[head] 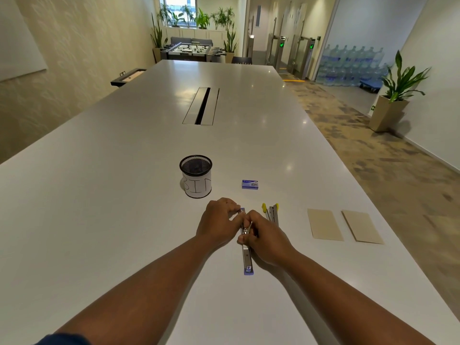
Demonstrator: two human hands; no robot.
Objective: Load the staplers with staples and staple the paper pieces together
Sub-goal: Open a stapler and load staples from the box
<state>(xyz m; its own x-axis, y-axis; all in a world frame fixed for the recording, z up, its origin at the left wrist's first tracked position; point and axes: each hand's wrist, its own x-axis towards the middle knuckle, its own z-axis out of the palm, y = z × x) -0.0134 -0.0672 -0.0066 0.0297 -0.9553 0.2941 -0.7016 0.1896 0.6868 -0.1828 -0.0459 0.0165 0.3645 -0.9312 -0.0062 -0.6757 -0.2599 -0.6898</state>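
Both hands work at lower centre of the frame: left hand (219, 221) pinches the far end of the opened purple stapler (247, 255) lying on the tabletop (112, 195), right hand (263, 239) grips its middle. Just right lies a yellow stapler (271, 213); staple box (250, 184) beyond; two paper pieces (344, 226) farther right.

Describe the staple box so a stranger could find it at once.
On the long white table, look just beyond the two hands. Right of the black mesh cup lies the staple box, small, flat and blue, standing alone.
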